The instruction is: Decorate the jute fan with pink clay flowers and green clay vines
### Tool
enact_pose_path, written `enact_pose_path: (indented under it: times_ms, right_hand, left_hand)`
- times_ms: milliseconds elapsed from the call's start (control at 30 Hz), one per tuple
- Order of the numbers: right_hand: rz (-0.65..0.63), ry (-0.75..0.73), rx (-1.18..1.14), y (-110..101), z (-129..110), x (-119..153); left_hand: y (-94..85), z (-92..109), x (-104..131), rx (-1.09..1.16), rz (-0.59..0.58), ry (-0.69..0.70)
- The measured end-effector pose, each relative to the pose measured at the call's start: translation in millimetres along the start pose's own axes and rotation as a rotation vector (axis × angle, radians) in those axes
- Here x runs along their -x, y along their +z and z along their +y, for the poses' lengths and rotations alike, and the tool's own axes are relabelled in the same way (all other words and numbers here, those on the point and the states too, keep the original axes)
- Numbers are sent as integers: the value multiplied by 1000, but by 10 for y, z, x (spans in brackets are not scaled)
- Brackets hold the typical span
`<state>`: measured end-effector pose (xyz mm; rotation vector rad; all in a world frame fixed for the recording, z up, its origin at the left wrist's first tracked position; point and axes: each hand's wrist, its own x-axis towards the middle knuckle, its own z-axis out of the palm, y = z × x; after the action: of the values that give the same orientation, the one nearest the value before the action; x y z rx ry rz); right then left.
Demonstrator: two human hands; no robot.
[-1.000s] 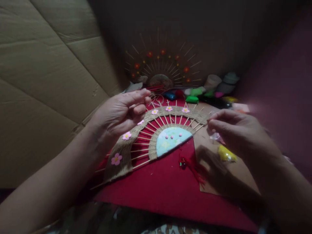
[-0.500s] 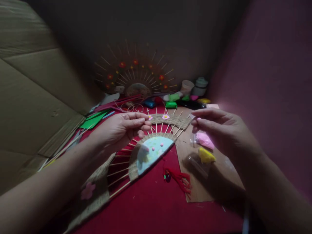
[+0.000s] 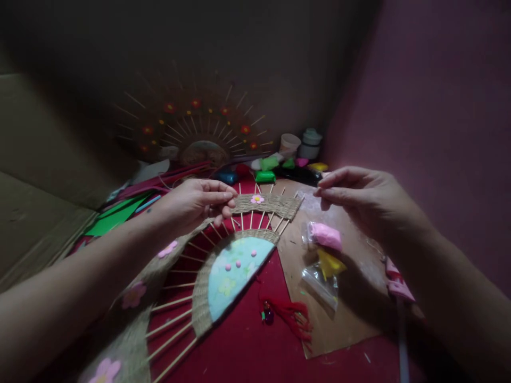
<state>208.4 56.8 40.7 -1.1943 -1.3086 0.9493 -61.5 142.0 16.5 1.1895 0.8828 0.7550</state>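
A fan of thin sticks and woven tan cord point(image 3: 265, 205) lies on the red surface, with pink flowers on its outer band. Three small pink balls point(image 3: 238, 264) rest on its light blue half-round centre point(image 3: 229, 282). Over the outer band, left of a pink flower point(image 3: 257, 199), my left hand point(image 3: 199, 199) has thumb and forefinger pressed together; anything between them is hidden. My right hand point(image 3: 359, 194) is pinched above the brown board, right of the fan's end; what it holds is too small to make out.
Pink clay point(image 3: 326, 235), yellow clay point(image 3: 330, 263) and clear wrappers lie on the brown board point(image 3: 339, 332). A red tassel point(image 3: 293, 316) is beside it. Behind stand another fan point(image 3: 203, 151), a cup point(image 3: 289, 144) and a jar point(image 3: 311, 143). Cardboard point(image 3: 35, 175) rises at left.
The view has shifted, showing more of the fan's lower left. Three pink balls now show on the blue centre; my left hand hid part of the band before. The ball at my right fingertips no longer shows.
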Motion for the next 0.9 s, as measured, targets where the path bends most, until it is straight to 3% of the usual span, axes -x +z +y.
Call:
enact_pose_path:
  times_ms: [300,433,700,800,900]
  right_hand:
    - [-75,82,7,45,160,-301]
    - [-100,117,80,114,230,-420]
    - [-207,188,336,296,241,-530]
    - [-202,180,467,329,265,-562]
    - [-191,201,442,338,294,-588]
  left_hand:
    - [-500,13,2,18,45,11]
    - [-638,-20,11,-7,56,-10]
    - [-519,-3,78,-4,-20,19]
    - [-476,-4,82,12,8,14]
    - [-443,-11,77,34,45,-16]
